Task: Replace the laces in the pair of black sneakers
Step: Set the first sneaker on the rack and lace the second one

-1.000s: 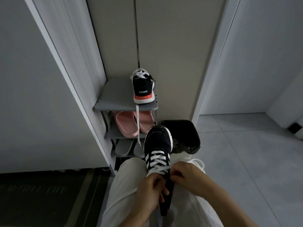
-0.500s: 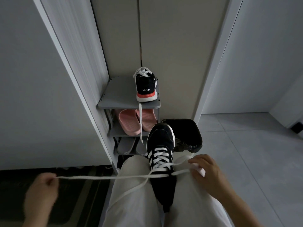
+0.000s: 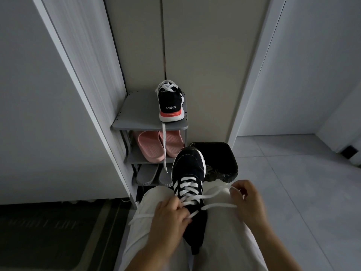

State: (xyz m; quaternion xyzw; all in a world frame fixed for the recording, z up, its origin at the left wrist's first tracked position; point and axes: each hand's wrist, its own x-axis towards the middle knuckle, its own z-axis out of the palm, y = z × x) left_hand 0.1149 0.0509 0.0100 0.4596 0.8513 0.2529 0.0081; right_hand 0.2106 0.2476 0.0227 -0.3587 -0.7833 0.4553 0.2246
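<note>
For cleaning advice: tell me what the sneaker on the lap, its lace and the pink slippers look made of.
Sneaker: matte black upper without shine, probably suede or knit textile; white sole rim looks like rubber or foam.
Lace: flat, limp, matte white band, likely woven fabric.
Pink slippers: smooth, one-piece, ridged footbeds, likely moulded foam or rubber.

Black sneaker (image 3: 188, 169), white lace (image 3: 216, 196)

We read "adidas" in white letters on the heel of the black sneaker (image 3: 170, 102) standing on top of the grey shoe rack (image 3: 136, 116). The orange band (image 3: 170, 114) just below carries small print too fine to read, and faint lettering on the dark doormat (image 3: 41, 223) is illegible to us.
</note>
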